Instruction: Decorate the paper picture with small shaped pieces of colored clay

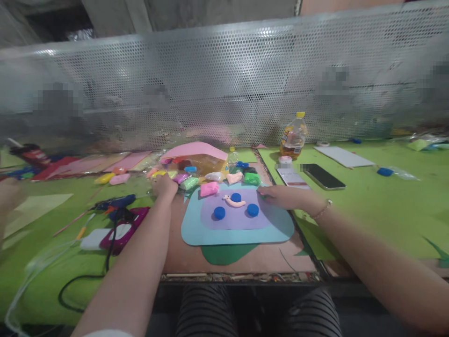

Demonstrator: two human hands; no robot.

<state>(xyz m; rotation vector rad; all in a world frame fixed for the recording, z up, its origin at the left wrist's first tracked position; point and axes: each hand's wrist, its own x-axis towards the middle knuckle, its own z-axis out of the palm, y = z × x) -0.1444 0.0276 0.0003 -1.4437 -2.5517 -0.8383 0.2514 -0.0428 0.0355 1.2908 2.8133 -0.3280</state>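
A light blue foam sheet [196, 229] lies in front of me with a purple sheet [238, 222] on top. On the purple sheet sit three blue clay discs [219, 213] and a small peach clay piece [234, 201]. My left hand [164, 186] reaches among several small packets of coloured clay [189, 182], fingers curled; whether it holds one is hidden. My right hand [280, 195] rests flat at the right edge of the sheets, near a green clay packet [252, 178], holding nothing. A pink clay block [209, 188] lies at the top edge of the blue sheet.
A glue gun [115, 202] with a black cable and a magenta case [122, 230] lie to the left. A phone [322, 176], a card [293, 178] and an oil bottle [293, 135] are on the right. A perforated metal screen [224, 79] closes the back. Another person's hand [9, 194] shows at far left.
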